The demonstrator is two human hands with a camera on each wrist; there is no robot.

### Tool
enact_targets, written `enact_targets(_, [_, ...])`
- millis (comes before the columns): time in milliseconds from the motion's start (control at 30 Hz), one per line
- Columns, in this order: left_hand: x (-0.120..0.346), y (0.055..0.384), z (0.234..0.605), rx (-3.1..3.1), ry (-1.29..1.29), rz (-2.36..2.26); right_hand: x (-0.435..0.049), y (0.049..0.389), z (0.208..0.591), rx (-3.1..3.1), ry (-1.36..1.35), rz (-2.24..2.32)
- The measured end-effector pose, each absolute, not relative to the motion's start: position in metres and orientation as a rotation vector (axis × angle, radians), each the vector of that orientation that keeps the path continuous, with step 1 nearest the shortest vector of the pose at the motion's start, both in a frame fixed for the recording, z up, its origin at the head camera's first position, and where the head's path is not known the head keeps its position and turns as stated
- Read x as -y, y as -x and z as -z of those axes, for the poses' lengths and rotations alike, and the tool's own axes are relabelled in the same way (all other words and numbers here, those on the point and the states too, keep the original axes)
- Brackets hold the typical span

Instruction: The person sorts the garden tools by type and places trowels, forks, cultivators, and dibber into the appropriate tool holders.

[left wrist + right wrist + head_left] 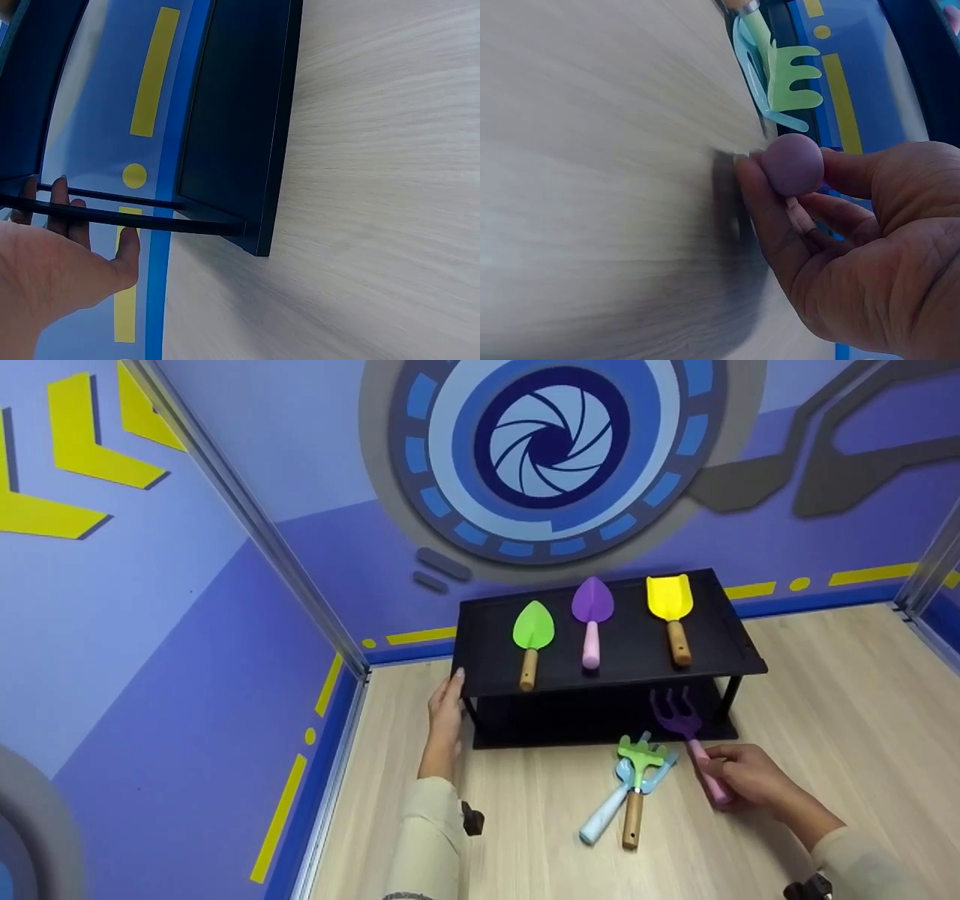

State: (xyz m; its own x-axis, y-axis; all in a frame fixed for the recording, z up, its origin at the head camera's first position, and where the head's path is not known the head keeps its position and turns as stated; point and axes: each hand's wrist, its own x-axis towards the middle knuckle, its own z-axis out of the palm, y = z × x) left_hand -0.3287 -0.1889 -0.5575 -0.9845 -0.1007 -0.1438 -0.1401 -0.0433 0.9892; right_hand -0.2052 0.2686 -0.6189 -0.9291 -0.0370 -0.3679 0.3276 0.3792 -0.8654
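My right hand (746, 772) pinches the pink handle of a purple garden hand fork (681, 722). Its prongs point away from me, overlapping the lower shelf's right front in the head view; the round handle end (793, 165) faces the right wrist camera. My left hand (445, 716) rests against the left end of a black two-tier rack (480, 656). Its fingers reach past a thin post (161, 223) in the left wrist view, close under the upper shelf. Left of the fork lies a green hand rake (642, 756) with a wooden handle, crossing light blue tools (602, 816).
On the rack's upper shelf lie a green trowel (533, 626), a purple trowel (592, 604) with a pink handle, and a yellow shovel (669, 596). Patterned wall panels (322, 559) enclose the wooden tabletop (525, 840) at the back and sides.
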Motion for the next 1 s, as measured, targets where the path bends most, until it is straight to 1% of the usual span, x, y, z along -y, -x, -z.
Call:
enact_targets(167, [0.186, 0.327, 0.555, -2.144, 0.324, -2.221, -0.27, 0.215, 0.62, -2.346, -0.282, 1.557])
enact_targets(433, [0.187, 0.33, 0.556, -2.15, 0.291, -2.232, -0.262, 0.224, 0.623, -2.302, -0.348, 1.628])
enact_targets(667, [0.188, 0.329, 0.555, -2.173, 0.273, -2.213, -0.256, 0.23, 0.623, -2.427, -0.329, 1.594])
enact_targets(1000, [0.189, 0.328, 0.559, -2.162, 0.305, -2.219, -0.255, 0.24, 0.63, -2.422, -0.333, 1.618])
